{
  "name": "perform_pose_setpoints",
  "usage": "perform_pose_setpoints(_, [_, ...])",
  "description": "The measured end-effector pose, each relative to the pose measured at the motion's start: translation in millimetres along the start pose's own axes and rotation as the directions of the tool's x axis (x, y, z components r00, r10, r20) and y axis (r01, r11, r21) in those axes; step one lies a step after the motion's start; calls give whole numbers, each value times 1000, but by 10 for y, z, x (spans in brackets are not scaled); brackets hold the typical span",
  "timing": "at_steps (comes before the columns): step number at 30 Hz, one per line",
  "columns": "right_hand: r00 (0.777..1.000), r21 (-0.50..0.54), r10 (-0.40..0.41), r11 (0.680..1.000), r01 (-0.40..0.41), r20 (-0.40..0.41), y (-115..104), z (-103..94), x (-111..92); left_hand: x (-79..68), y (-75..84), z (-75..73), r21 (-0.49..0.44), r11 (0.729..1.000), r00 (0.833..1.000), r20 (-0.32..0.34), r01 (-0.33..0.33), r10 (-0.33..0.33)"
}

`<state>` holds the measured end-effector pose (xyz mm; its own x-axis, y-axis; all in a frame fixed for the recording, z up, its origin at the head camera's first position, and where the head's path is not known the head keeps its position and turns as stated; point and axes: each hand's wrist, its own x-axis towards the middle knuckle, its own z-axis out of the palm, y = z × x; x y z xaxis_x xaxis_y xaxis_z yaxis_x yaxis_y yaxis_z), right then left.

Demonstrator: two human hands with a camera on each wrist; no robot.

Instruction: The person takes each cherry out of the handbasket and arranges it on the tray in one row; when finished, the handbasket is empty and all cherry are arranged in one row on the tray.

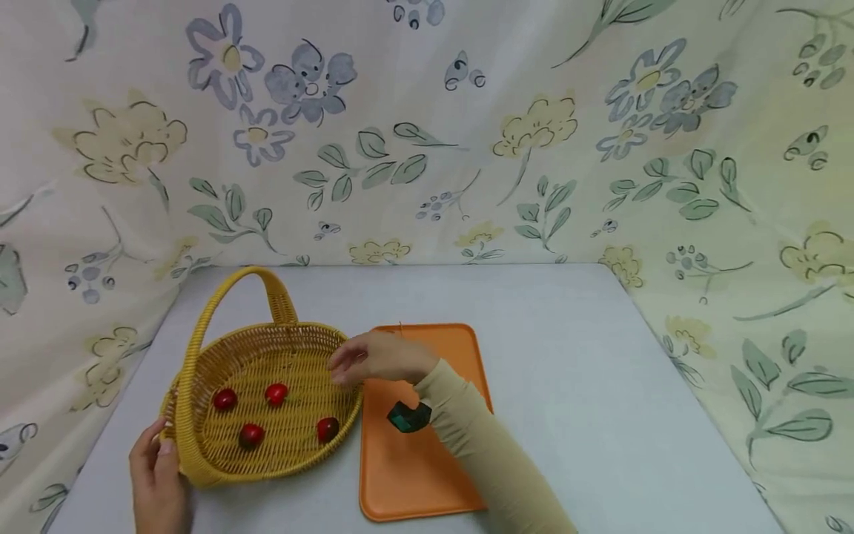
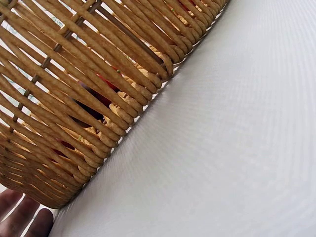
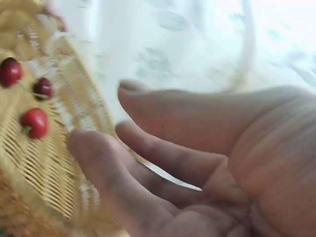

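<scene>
A yellow wicker basket [image 1: 293, 463] with a tall handle stands at the left of the table. Several cherry-like red fruits lie loose on its floor, among them a bright red one [image 1: 276, 394] and a darker one [image 1: 328, 429]. My left hand [image 1: 159, 478] touches the basket's outer left side; its fingertips [image 2: 39, 224] show beside the woven wall in the left wrist view. Above the basket's right rim hovers my right hand [image 1: 380, 357], fingers loosely bent. In the right wrist view, nothing is between thumb and fingers.
An orange tray [image 1: 414, 475] lies right of the basket, partly under my right forearm. A small dark green object [image 1: 409, 417] shows by the right wrist. The white table [image 1: 567, 371] meets a floral curtain [image 1: 427, 185] at the back and sides.
</scene>
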<state>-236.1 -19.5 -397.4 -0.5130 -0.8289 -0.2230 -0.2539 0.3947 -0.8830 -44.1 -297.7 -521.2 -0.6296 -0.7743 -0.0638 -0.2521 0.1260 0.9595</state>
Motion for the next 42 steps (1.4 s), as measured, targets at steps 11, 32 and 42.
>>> perform_pose_setpoints(11, [964, -557, 188, 829, -54, 186, -96, 430, 479, 58, -45, 67, -36, 991, 990, 74, 126, -123])
perform_pose_setpoints(32, [904, -499, 112, 858, 122, 413, -41, 502, 581, -5, 36, 9, -15, 996, 995, 51, 92, -91])
perform_pose_setpoints(42, [983, -51, -165, 984, 169, 76, 5, -26, 10, -30, 80, 9, 61, 998, 1000, 12, 20, -21])
